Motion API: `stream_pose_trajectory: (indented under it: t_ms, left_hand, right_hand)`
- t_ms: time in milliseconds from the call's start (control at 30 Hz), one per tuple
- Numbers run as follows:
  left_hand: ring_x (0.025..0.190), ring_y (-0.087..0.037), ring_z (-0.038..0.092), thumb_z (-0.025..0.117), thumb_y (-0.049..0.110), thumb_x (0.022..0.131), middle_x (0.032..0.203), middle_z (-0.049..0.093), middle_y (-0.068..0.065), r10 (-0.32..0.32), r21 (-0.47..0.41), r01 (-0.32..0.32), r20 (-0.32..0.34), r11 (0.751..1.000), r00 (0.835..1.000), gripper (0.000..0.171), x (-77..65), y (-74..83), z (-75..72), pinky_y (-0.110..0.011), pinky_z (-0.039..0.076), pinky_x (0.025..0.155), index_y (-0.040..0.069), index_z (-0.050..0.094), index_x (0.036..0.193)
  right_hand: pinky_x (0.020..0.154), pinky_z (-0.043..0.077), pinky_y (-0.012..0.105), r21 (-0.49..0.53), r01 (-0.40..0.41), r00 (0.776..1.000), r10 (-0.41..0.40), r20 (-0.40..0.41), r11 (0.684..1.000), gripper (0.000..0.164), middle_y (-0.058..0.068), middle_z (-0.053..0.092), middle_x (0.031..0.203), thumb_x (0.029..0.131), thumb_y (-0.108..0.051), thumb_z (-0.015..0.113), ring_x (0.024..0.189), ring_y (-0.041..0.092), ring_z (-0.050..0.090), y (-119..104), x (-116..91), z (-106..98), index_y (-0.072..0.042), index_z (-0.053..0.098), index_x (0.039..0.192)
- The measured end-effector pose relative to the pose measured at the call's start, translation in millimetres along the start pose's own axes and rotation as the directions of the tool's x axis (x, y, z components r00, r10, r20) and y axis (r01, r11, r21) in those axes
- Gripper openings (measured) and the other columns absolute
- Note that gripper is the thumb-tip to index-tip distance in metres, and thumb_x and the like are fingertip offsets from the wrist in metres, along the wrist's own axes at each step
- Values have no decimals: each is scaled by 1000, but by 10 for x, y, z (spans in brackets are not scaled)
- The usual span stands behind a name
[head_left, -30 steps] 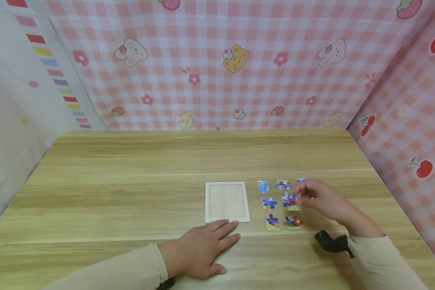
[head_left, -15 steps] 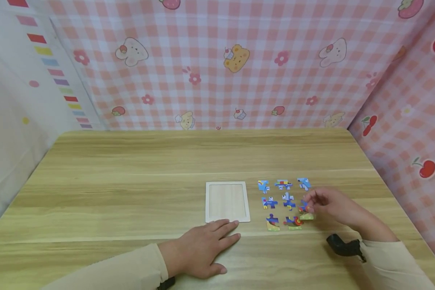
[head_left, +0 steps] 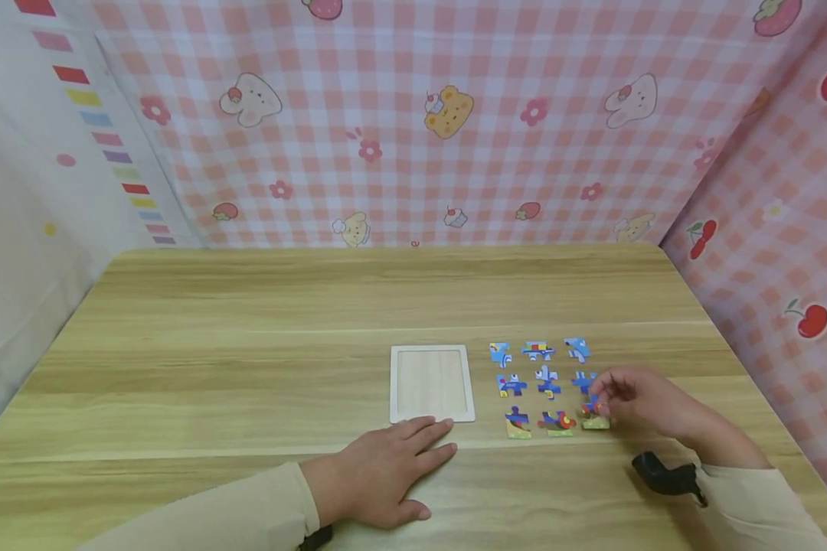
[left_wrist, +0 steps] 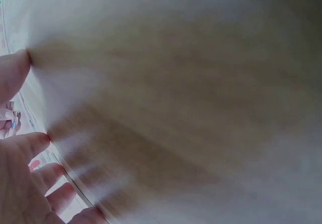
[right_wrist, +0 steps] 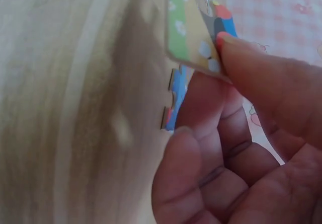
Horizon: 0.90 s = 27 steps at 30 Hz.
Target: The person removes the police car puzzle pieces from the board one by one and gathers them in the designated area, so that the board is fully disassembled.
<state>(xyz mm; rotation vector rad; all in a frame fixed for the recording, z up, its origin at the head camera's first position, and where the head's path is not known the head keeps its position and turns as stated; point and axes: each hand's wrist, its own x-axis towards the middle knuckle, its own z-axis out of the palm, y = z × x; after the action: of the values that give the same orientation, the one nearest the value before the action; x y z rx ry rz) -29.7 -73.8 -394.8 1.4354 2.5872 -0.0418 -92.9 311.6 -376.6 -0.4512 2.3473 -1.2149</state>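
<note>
My right hand (head_left: 637,398) pinches a corner jigsaw piece (right_wrist: 193,32) between thumb and fingers, its green strip with white flowers showing in the right wrist view. In the head view this piece sits at the lower right of rows of jigsaw pieces, tilted off the wood in the wrist view. A blue jigsaw piece (head_left: 582,382) lies just behind it, partly hidden by the fingers. My left hand (head_left: 389,471) rests palm down with fingers spread, fingertips at the near edge of a square wooden puzzle frame (head_left: 394,386).
Several other jigsaw pieces lie spaced apart right of the frame, among them a red-and-yellow one (head_left: 558,422) and a blue one (head_left: 577,350). All rest on a wood-grain table (head_left: 248,367). Checked cloth (head_left: 400,176) hangs behind and to the right.
My right hand has moved right and toward me, carrying the corner piece from the middle of the group to its lower right. The left hand has stayed in place.
</note>
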Motion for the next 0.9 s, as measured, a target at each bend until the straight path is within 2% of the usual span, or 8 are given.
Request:
stream_pose_trajectory:
  t_ms: [333,533,900]
  left_hand:
    - [140,-24,34,51,54,92,156,30,-8,2,14,-1,-21,1000,1000,69,-9,5,8,-31,35,109,16,38,149]
    - [140,-24,33,51,54,93,156,30,-7,2,5,-2,-12,1000,1000,69,-5,-2,6,-31,35,109,16,37,149]
    - [140,-24,32,50,55,93,157,29,-7,-6,3,6,0,1000,1000,70,2,-2,5,-31,34,109,17,37,149]
  right_hand:
    - [66,47,22,-42,-53,999,52,-14,998,17,7,57,87,84,11,57,77,8,54,52,-35,9,9,59,101]
    - [67,46,22,-88,-94,994,89,-60,992,19,7,58,89,83,5,65,79,11,52,74,-37,33,5,60,101]
    - [66,46,23,-198,-86,993,67,-98,977,19,4,57,85,79,5,69,77,14,51,52,-9,74,2,62,97]
